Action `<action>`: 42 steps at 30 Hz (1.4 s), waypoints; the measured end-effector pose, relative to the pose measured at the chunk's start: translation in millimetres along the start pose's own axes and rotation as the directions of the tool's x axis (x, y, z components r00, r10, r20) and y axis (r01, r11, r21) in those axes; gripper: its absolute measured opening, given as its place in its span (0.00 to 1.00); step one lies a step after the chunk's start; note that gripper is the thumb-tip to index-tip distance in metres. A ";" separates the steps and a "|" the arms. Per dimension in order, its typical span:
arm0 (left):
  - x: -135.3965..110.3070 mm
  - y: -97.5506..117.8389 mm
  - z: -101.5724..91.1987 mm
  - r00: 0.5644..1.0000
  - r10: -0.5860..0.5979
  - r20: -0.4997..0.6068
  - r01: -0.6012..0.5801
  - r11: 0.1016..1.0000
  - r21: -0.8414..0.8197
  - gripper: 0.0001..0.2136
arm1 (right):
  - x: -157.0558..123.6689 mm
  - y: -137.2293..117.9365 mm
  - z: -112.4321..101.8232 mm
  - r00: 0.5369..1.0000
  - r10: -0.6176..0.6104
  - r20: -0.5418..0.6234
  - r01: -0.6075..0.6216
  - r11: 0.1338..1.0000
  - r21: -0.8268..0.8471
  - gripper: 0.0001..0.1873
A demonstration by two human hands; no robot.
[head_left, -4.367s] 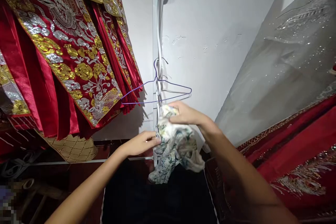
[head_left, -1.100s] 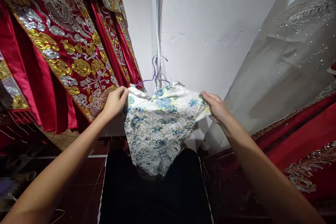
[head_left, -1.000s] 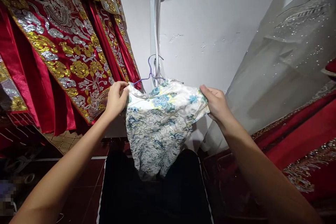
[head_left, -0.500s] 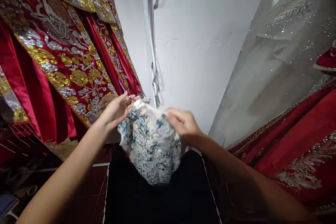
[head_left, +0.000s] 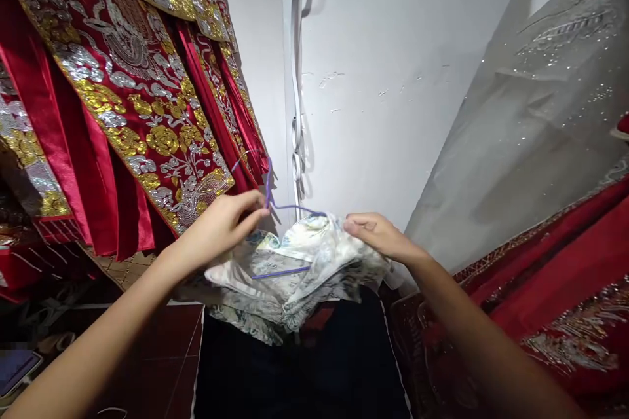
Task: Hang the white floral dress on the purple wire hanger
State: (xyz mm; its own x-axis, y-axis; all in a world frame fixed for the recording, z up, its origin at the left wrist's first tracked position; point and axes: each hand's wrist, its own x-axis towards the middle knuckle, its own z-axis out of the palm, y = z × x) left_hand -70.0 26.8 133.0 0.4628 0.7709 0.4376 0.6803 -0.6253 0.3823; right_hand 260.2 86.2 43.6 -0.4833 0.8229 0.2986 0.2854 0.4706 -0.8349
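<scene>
A small white garment [head_left: 299, 268] with a blue floral pattern lies bunched and flattened between my hands, on a thin purple wire hanger [head_left: 275, 206]. My left hand [head_left: 223, 226] pinches the hanger just below its hook, which sticks up beside the red robes. My right hand [head_left: 376, 236] grips the right edge of the garment. Part of the hanger's lower bar shows through the garment's opening; the remainder is hidden in the cloth.
Red robes [head_left: 128, 85] with gold and silver embroidery hang at the left. A sheer grey sequined fabric [head_left: 531, 98] hangs at the right over red embroidered cloth [head_left: 555, 301]. A white wall [head_left: 383, 46] with a vertical strip stands ahead. Dark cloth [head_left: 295, 373] lies below.
The hanger with the garment has come off the wall strip and moved down towards me. The garment, spread wide a second ago, is now bunched and tipped flat; my left hand shifted onto the hanger's neck.
</scene>
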 end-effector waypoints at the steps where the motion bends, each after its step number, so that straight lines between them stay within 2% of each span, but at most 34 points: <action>1: 4.6 -5.2 0.6 0.989 0.034 -0.141 -0.027 0.998 0.049 0.09 | -3.0 3.5 -6.9 0.996 0.021 -0.086 -0.015 0.997 0.072 0.21; 2: 8.1 -10.1 1.5 0.954 0.081 -0.287 -0.056 0.994 0.095 0.09 | -5.2 5.8 -15.7 0.981 0.050 -0.190 -0.023 0.990 0.142 0.19; 4: 10.3 -17.0 5.4 0.822 0.191 -0.537 -0.106 0.977 0.185 0.08 | -5.3 6.8 -36.7 0.906 0.131 -0.402 -0.022 0.964 0.265 0.16; 5: 9.3 -18.6 9.2 0.755 0.233 -0.613 -0.124 0.969 0.216 0.07 | -2.2 5.5 -47.1 0.857 0.170 -0.486 -0.008 0.948 0.317 0.16; 6: 7.3 -19.1 14.9 0.715 0.251 -0.652 -0.136 0.965 0.223 0.06 | 3.1 3.1 -56.0 0.811 0.194 -0.552 0.018 0.934 0.356 0.17; 7: 5.1 -18.7 22.7 0.713 0.244 -0.657 -0.144 0.968 0.203 0.05 | 10.3 -0.2 -62.4 0.777 0.200 -0.596 0.053 0.924 0.379 0.18; 8: 3.2 -18.0 32.9 0.748 0.218 -0.627 -0.147 0.975 0.164 0.05 | 19.0 -4.2 -66.0 0.765 0.188 -0.616 0.085 0.919 0.385 0.18; 9: 1.8 -17.4 45.4 0.810 0.178 -0.558 -0.139 0.984 0.113 0.07 | 28.1 -8.4 -66.8 0.774 0.166 -0.611 0.106 0.917 0.384 0.18; 11: 1.1 -18.9 75.7 0.941 0.069 -0.331 -0.066 0.998 0.020 0.13 | 43.7 -15.5 -61.9 0.831 0.134 -0.540 0.101 0.918 0.384 0.19; 12: 1.3 -21.6 92.4 0.980 0.014 -0.196 -0.014 1.000 0.002 0.15 | 48.3 -17.4 -58.0 0.864 0.133 -0.486 0.076 0.919 0.386 0.20; 13: 1.6 -25.8 109.0 0.997 -0.041 -0.063 0.040 0.999 -0.003 0.15 | 50.2 -17.6 -54.5 0.891 0.140 -0.432 0.041 0.923 0.383 0.20; 15: 0.6 -37.0 139.8 0.984 -0.137 0.118 0.137 0.991 0.001 0.13 | 46.2 -12.4 -50.8 0.920 0.165 -0.355 -0.027 0.932 0.362 0.21; 17: -3.1 -48.1 164.0 0.973 -0.189 0.130 0.192 0.981 -0.004 0.11 | 36.0 -2.1 -52.5 0.924 0.179 -0.339 -0.063 0.943 0.326 0.22; 19: -9.2 -54.2 180.8 0.975 -0.195 0.107 0.201 0.979 -0.044 0.08 | 24.8 8.9 -55.4 0.902 0.159 -0.402 -0.057 0.966 0.253 0.22; 20: -12.7 -54.7 186.8 0.977 -0.182 0.108 0.191 0.978 -0.079 0.07 | 19.6 13.7 -54.9 0.861 0.125 -0.492 -0.041 0.983 0.180 0.22; 21: -16.0 -53.5 191.7 0.980 -0.165 0.113 0.178 0.976 -0.121 0.06 | 14.4 17.9 -51.4 0.785 0.069 -0.615 -0.029 0.997 0.074 0.22; 22: -19.1 -51.0 196.0 0.982 -0.149 0.114 0.167 0.972 -0.168 0.06 | 9.1 21.9 -43.9 0.670 -0.009 -0.742 -0.035 0.998 -0.043 0.21; 24: -23.4 -43.2 203.9 0.986 -0.144 0.086 0.161 0.952 -0.259 0.06 | -3.0 30.7 -14.4 0.385 -0.143 -0.912 -0.086 0.978 -0.190 0.20; 25: -24.7 -38.8 208.1 0.986 -0.155 0.064 0.167 0.938 -0.302 0.07 | -9.8 36.0 7.4 0.289 -0.161 -0.944 -0.109 0.974 -0.199 0.18; 26: -25.3 -34.3 212.6 0.985 -0.170 0.041 0.174 0.922 -0.345 0.08 | -16.6 42.4 32.8 0.283 -0.090 -0.955 -0.101 0.987 -0.123 0.16; 27: -25.4 -30.1 217.3 0.982 -0.187 0.018 0.179 0.903 -0.391 0.09 | -23.0 49.6 60.2 0.376 0.024 -0.926 -0.106 0.994 -0.017 0.11; 28: -25.1 -26.2 222.1 0.978 -0.211 -0.002 0.188 0.877 -0.442 0.09 | -28.4 57.3 87.5 0.550 0.135 -0.824 -0.125 0.989 0.079 0.08; 29: -24.4 -22.7 226.4 0.970 -0.241 -0.019 0.198 0.838 -0.508 0.09 | -32.3 65.1 112.7 0.652 0.164 -0.740 -0.126 0.986 0.108 0.06; 31: -22.2 -16.7 231.8 0.948 -0.319 -0.016 0.221 0.691 -0.689 0.08 | -35.4 78.6 151.3 0.736 0.194 -0.649 -0.122 0.981 0.154 0.05; 33: -18.0 -12.3 229.2 0.921 -0.388 0.040 0.231 0.460 -0.857 0.12 | -33.8 86.7 170.1 0.798 0.192 -0.571 -0.103 0.977 0.185 0.04; 35: -9.0 -9.5 215.9 0.898 -0.429 0.096 0.221 0.252 -0.942 0.17 | -30.8 90.0 173.8 0.839 0.182 -0.513 -0.081 0.974 0.212 0.06; 36: -1.8 -8.8 205.1 0.888 -0.449 0.105 0.207 0.185 -0.961 0.19 | -29.5 90.7 172.9 0.850 0.180 -0.495 -0.081 0.973 0.215 0.08; 38: 19.3 -8.4 177.0 0.873 -0.482 0.075 0.149 0.118 -0.982 0.20 | -28.3 92.1 170.5 0.852 0.196 -0.485 -0.114 0.974 0.193 0.12; 39: 32.8 -8.4 160.6 0.870 -0.492 0.033 0.102 0.114 -0.988 0.21 | -28.4 93.5 169.9 0.854 0.207 -0.478 -0.139 0.975 0.174 0.14; 42: 77.2 -6.8 111.0 0.873 -0.464 -0.150 -0.071 0.183 -0.980 0.22 | -31.4 100.0 168.7 0.876 0.220 -0.430 -0.175 0.974 0.143 0.16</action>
State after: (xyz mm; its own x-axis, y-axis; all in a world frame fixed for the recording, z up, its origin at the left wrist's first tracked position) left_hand 24.2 103.9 73.8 0.0035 0.9450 0.3271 -0.4654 -0.2879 0.8369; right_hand 164.3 53.7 -127.2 -0.0047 0.9611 0.2761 0.2447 0.2688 -0.9316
